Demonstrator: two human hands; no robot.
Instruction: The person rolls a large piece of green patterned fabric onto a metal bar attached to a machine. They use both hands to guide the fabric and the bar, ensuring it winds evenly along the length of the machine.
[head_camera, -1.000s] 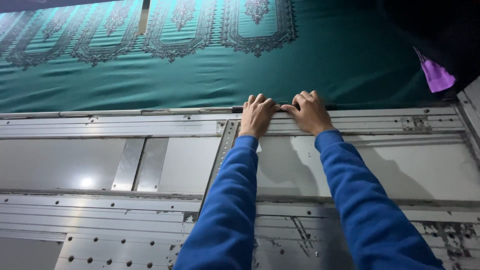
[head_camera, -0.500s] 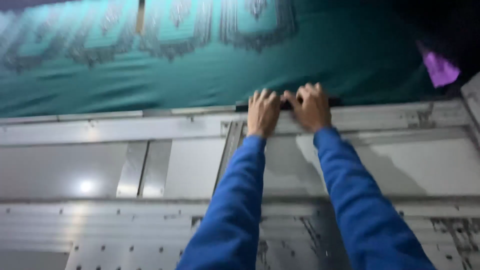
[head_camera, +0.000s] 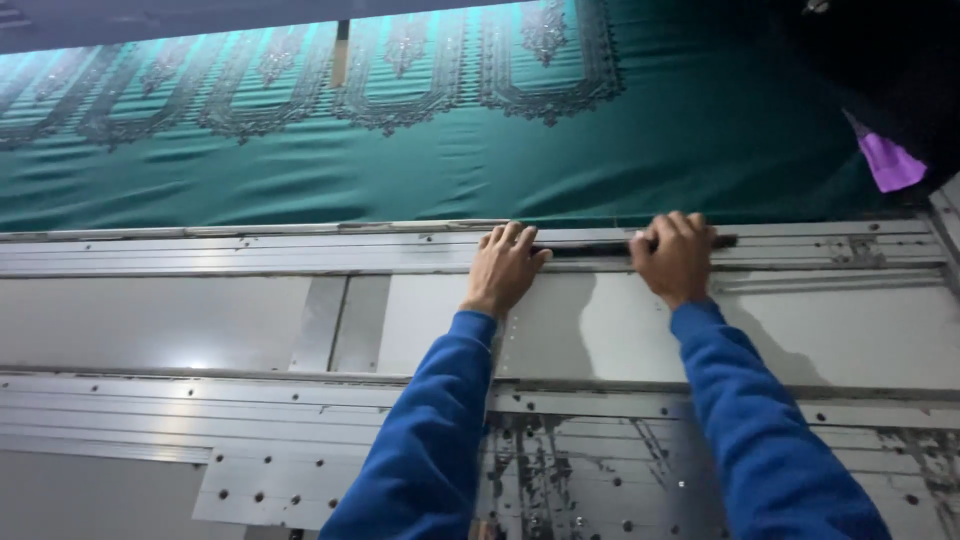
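Both hands (head_camera: 590, 262) press dark strip (head_camera: 590, 249) on metal rail (head_camera: 200, 256)

smooth, slightly glossy teal cloth (head_camera: 600, 170) with woven silver patterning lies above a brushed metal table (head_camera: 200, 320), dull grey and scuffed. a dark matt strip (head_camera: 590, 249) sits in the metal rail (head_camera: 250, 250); blue sleeves (head_camera: 430, 440) look like soft knit.

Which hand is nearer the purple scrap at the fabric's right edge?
Right. The right hand grips the dark strip on the metal rail, below-left of the purple scrap; the left hand sits farther left.
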